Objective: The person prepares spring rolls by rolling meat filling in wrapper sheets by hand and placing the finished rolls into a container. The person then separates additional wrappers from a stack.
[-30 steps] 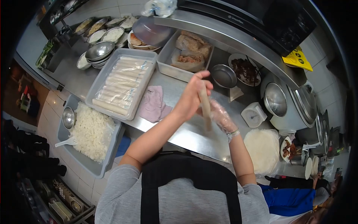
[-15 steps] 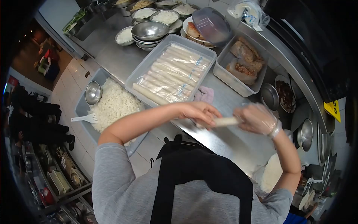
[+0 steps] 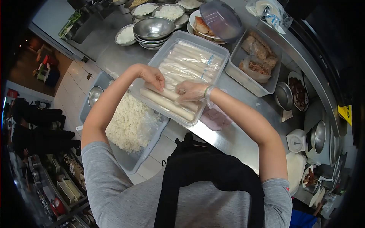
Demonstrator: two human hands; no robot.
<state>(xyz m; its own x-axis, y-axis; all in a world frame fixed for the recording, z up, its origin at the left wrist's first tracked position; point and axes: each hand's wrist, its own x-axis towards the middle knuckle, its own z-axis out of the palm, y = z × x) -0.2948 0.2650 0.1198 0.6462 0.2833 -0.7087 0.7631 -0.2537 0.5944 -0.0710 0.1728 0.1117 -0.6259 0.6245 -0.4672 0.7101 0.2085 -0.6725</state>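
A clear plastic container (image 3: 225, 60) holds long white rolls, with a transparent plastic sheet (image 3: 186, 64) printed in blue laid over a layer of them. At its near side, one white roll (image 3: 175, 108) lies along the wall on top of the sheet. My bare left hand (image 3: 153, 78) pinches the left end of a second white roll (image 3: 170, 95) beside it. Around that roll's right part, the fingers of my right hand (image 3: 192, 92), in a clear plastic glove, are closed. The glove and fingers hide the roll's right end.
Left of the container, a grey tub (image 3: 141, 159) holds cooked rice (image 3: 129, 121) and a metal bowl (image 3: 95, 95). Stacked metal bowls (image 3: 154, 28) stand behind. A meat-filled bin (image 3: 249, 85) stands right, and a pink cloth (image 3: 216, 118) lies by the container's near corner.
Both hands have moved up and left, bringing the roll from over the counter into the container. The pink cloth now shows more fully, and the view has shifted slightly.
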